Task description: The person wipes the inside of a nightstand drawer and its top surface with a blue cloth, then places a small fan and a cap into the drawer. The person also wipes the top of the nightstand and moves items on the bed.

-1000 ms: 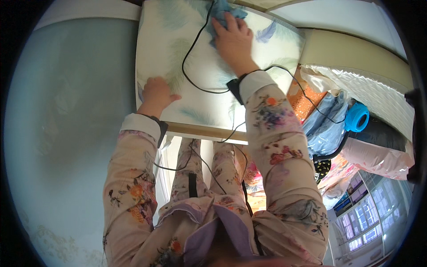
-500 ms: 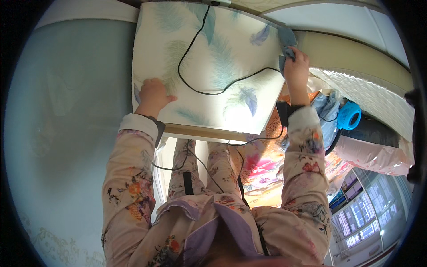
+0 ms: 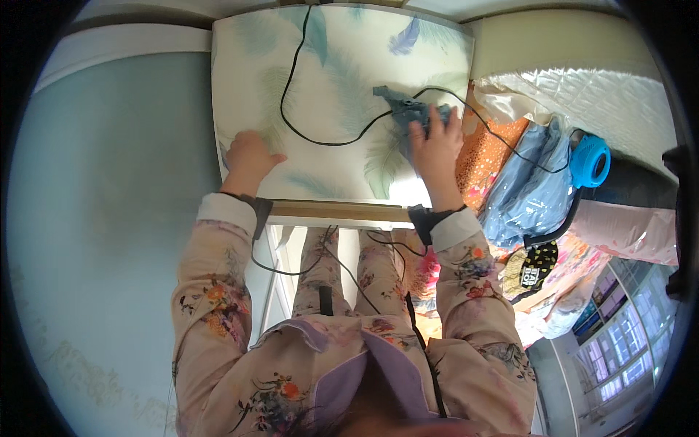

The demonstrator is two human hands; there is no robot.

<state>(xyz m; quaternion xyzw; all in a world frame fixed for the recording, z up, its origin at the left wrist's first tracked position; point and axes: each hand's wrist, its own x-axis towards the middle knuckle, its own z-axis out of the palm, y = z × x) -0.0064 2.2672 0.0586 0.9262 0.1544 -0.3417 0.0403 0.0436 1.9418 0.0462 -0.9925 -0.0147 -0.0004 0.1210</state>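
In front of me is a white tabletop (image 3: 328, 171) with a pattern of green and blue feathers. My right hand (image 3: 437, 149) presses a crumpled blue-grey cloth (image 3: 409, 116) onto its right part, with the fingers over the cloth. My left hand (image 3: 251, 156) rests on the tabletop near the left edge, thumb out to the side and nothing held. A thin black cable (image 3: 320, 142) loops across the top between my hands; it passes by the cloth and off the right edge.
Right of the tabletop, a blue round device (image 3: 590, 162) on a dark curved arm stands beside a plastic-wrapped blue bundle (image 3: 528, 189). A quilted white pad (image 3: 597, 105) lies behind. A pale blue panel (image 3: 109, 218) fills the left side. Dark cords hang near my lap.
My right hand has moved left and toward me with the cloth, from the far right edge onto the tabletop. My left hand has stayed in place. The view has shifted slightly.
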